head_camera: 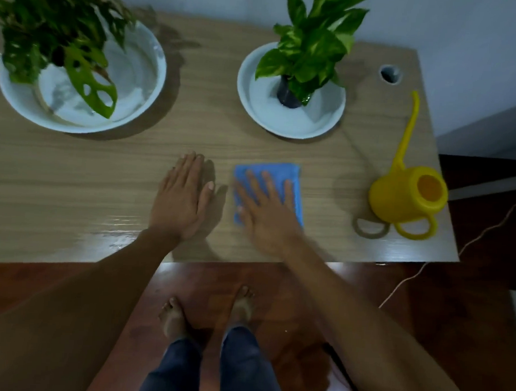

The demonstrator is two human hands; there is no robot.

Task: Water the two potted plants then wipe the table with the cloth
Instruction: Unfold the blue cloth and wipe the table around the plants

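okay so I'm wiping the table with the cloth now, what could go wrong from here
1. The yellow plastic watering can stands at the right edge of the wooden table, near the folded blue cloth under your right hand. A wide sweep right might knock it off.
2. The white bowl holding the small leafy plant sits just beyond the cloth; a forward stroke could bump it.
3. Your left hand lies flat beside the cloth, so that patch may get missed.

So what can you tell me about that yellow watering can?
The watering can is bright yellow and looks like plastic. It has a round body with a wide opening on top, a long thin spout that curves up and away toward the wall, and a loop handle on the near side. It stands upright near the right edge of the table, to the right of the blue cloth. Neither hand touches it. Whether water is inside cannot be seen.
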